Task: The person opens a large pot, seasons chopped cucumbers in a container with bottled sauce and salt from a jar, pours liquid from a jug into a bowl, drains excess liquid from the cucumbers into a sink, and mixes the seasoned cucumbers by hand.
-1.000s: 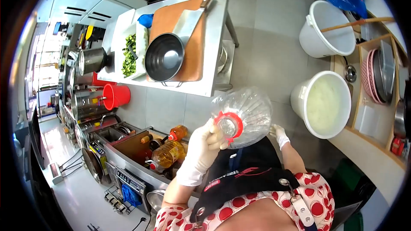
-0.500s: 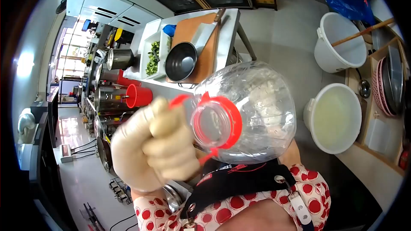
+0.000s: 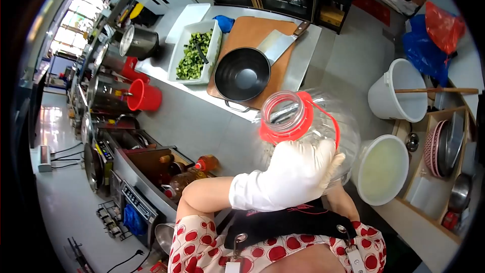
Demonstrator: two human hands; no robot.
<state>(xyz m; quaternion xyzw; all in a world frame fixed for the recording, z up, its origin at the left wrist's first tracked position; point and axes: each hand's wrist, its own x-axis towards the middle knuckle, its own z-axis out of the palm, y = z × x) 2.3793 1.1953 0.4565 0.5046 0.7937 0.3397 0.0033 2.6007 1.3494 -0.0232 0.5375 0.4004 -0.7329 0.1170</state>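
A big clear plastic jug (image 3: 348,131) with a red collar (image 3: 298,130) is tilted in front of my chest, its open mouth (image 3: 282,112) facing up and left. My left hand (image 3: 303,169), in a white glove, lies across the jug's shoulder just below the collar. Its fingers are curled at the lower end of the red strap handle (image 3: 331,119). Only my right forearm (image 3: 342,203) shows, running up behind the jug. The right hand itself is hidden there, so its grip cannot be made out.
Ahead, a table holds a black wok (image 3: 242,73), a cleaver (image 3: 278,45), a brown cutting board (image 3: 252,28) and a tub of chopped greens (image 3: 194,53). White buckets (image 3: 381,169) stand at right. Oil bottles (image 3: 187,179) sit in a drawer at left.
My left hand has swung from left of the jug's mouth to the right, over its shoulder, taking the red handle with it. The jug has moved right, and the view has turned.
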